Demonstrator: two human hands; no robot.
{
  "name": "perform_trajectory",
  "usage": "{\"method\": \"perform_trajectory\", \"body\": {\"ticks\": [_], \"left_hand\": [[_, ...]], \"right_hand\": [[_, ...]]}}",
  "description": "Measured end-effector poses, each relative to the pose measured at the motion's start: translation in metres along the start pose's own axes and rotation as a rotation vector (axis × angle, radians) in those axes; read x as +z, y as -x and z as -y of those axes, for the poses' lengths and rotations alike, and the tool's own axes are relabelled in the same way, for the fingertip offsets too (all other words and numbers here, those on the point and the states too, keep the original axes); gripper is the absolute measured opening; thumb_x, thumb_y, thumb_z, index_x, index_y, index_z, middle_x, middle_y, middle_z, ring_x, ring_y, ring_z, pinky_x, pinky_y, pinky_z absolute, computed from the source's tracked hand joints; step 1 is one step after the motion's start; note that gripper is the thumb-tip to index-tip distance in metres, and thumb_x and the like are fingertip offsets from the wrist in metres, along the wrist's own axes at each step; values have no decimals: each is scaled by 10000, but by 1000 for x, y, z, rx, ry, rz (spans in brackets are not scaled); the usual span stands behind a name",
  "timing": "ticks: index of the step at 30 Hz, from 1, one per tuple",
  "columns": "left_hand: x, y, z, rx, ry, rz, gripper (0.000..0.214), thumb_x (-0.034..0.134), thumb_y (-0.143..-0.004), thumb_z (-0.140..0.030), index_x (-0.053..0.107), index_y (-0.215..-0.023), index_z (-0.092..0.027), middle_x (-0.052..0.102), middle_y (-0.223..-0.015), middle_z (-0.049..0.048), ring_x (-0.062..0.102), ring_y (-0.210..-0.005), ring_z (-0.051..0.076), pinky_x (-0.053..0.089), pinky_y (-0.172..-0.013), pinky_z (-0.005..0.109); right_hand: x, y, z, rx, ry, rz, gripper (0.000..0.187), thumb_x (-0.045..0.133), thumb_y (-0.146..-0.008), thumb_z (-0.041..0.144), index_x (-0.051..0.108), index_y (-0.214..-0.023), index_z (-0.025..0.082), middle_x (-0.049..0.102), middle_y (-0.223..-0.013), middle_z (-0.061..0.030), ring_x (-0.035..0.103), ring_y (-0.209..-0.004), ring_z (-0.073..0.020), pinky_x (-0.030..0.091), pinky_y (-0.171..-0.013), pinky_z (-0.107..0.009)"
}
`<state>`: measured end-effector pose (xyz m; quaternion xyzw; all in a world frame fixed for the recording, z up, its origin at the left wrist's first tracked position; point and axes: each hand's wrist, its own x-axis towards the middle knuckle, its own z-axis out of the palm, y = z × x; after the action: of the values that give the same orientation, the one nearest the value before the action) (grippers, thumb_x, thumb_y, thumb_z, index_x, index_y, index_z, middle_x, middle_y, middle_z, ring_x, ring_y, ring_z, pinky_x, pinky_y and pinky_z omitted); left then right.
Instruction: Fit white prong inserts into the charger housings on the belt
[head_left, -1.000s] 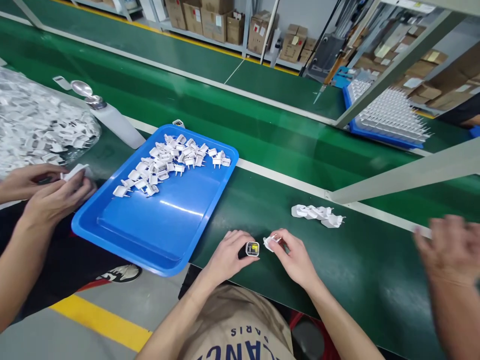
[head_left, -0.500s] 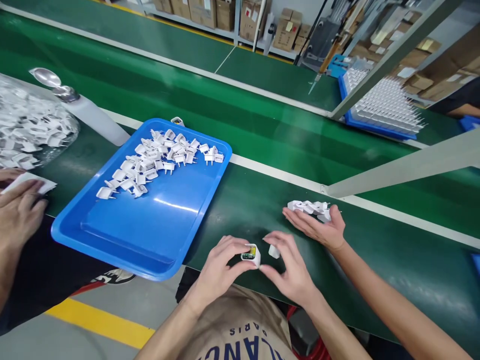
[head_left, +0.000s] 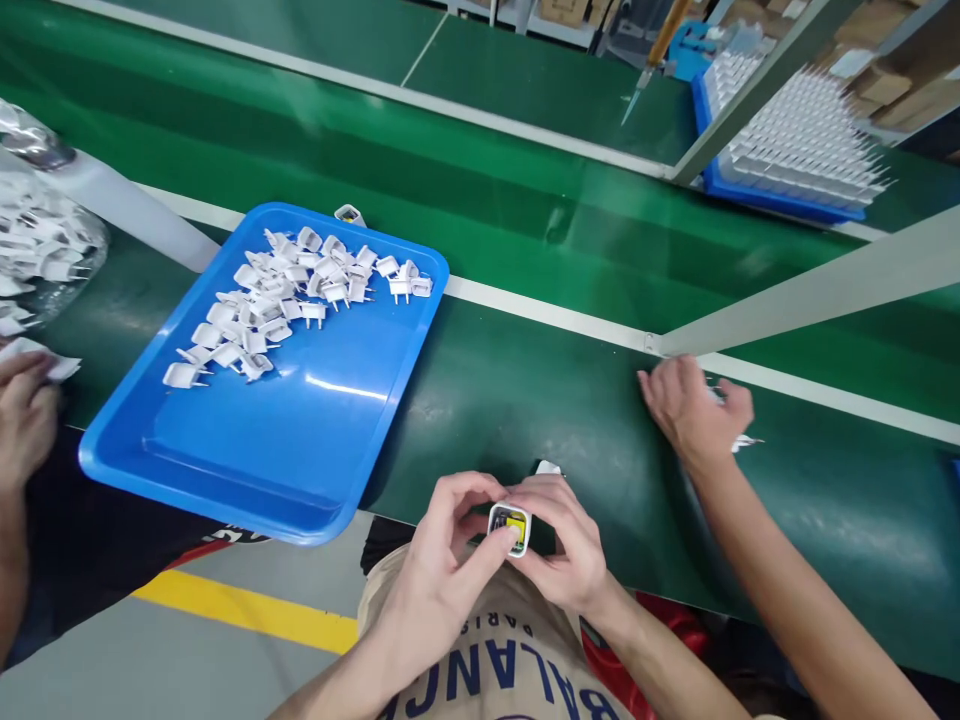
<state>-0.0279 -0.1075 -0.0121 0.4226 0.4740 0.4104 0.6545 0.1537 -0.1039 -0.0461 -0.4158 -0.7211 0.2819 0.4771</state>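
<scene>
A white charger housing (head_left: 496,513) is held upright between my two hands, its open end facing me. Inside it a yellow part and bits of circuit board show. My left hand (head_left: 457,545) grips it from the left, thumb pressed at the opening. My right hand (head_left: 562,535) closes on its other side, fingers over the far edge. Just beyond my right hand a white plug piece (head_left: 550,467) lies on the green bench (head_left: 495,400), partly hidden by the fingers.
Left of my hands stands a blue tray (head_left: 315,440) with many white plug pieces. A co-worker's hand (head_left: 694,410) is over more plug pieces at right; another person's hand (head_left: 26,410) holds something white at far left. A white post (head_left: 810,285) slants across the right.
My right hand has come onto the charger housing, which is turned more toward me. The co-worker's hand at right has turned palm down, away from me. The view has shifted.
</scene>
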Motion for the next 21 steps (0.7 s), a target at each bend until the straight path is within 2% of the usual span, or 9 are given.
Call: {"method": "perform_trajectory", "body": {"ticks": [2,5,14,18,21], "left_hand": [[4,4,-2,-31,21,5,311,718,-977,-278,559,-1244,-295,580,-1262,45,647,-1177,194,579,-955,292],[8,7,-6,-34,33,7,310,734,-966,-261,551,-1211,-314,544,-1254,29,649,-1138,174,584,-942,276],[15,5,-17,-86,-73,-4,265,735,-956,-295,556,-1152,-292,572,-1197,33,645,-1086,184,606,-888,288],[14,5,-18,-59,-106,3,264,726,-948,-294,543,-1137,-269,588,-1166,60,657,-1054,199,619,-870,307],[10,6,-24,-25,-214,37,196,709,-959,-312,566,-1081,-256,605,-1108,69,662,-939,186,618,-794,295]], "right_hand": [[5,2,10,-15,2,-50,431,716,-954,222,601,-1368,258,759,-1120,-100,731,-921,-271,613,-808,-460],[0,-3,10,8,-27,-40,399,684,-982,250,599,-1370,286,770,-1129,-88,734,-920,-280,598,-812,-470],[0,2,9,51,-130,-89,398,736,-943,278,626,-1325,275,783,-1094,-75,732,-880,-266,597,-787,-466],[-4,3,10,26,-68,-81,390,722,-958,277,611,-1332,263,784,-1080,-75,732,-850,-260,591,-763,-451],[-10,6,13,-1,30,-35,431,700,-973,296,576,-1385,289,789,-1090,-70,738,-823,-270,596,-713,-454]]}}
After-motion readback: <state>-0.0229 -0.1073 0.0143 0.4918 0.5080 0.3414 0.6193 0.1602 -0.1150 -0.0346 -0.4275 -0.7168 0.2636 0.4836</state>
